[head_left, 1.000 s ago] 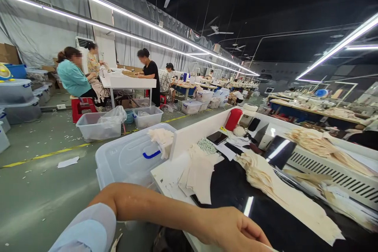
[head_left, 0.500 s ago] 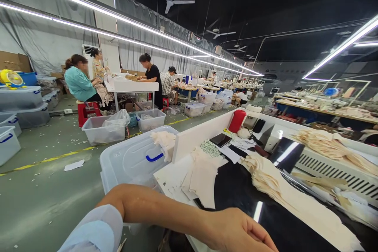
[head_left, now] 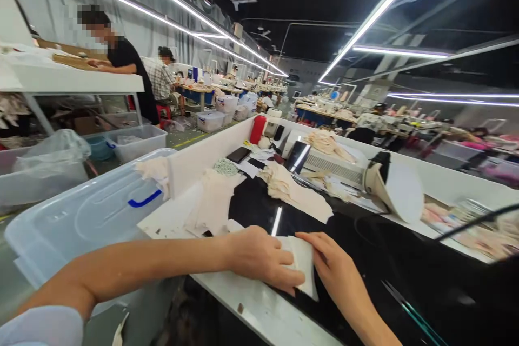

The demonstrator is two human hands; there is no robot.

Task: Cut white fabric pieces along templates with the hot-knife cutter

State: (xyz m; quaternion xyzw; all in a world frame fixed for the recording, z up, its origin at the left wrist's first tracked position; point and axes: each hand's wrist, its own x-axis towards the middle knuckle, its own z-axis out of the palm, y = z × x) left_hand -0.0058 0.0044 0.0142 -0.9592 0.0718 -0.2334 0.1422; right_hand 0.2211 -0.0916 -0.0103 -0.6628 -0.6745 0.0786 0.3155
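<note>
A small white cloth piece point(head_left: 307, 267) lies at the front edge of the black work surface point(head_left: 365, 248), between my two hands. My left hand point(head_left: 265, 259) is closed on its left side, fingers curled over the top. My right hand point(head_left: 334, 262) holds the right edge, index finger stretched along the far corner; its thumb is mostly hidden. Beyond them rest a stack of cream fabric pieces point(head_left: 295, 192) and, to the left, more cream pieces point(head_left: 213, 200). Teal tweezers point(head_left: 413, 313) lie right of my right hand.
A lidded clear bin point(head_left: 89, 216) with a blue handle stands left of the table. A white partition point(head_left: 211, 154) edges the table. At the back are a phone point(head_left: 238, 154), a red cylinder point(head_left: 258, 130) and a lamp-like white shade point(head_left: 399, 189). A co-worker point(head_left: 130, 65) stands at another table.
The view has swung right and closer to the table. My right hand has come into view, and the white cloth piece now shows between both hands.
</note>
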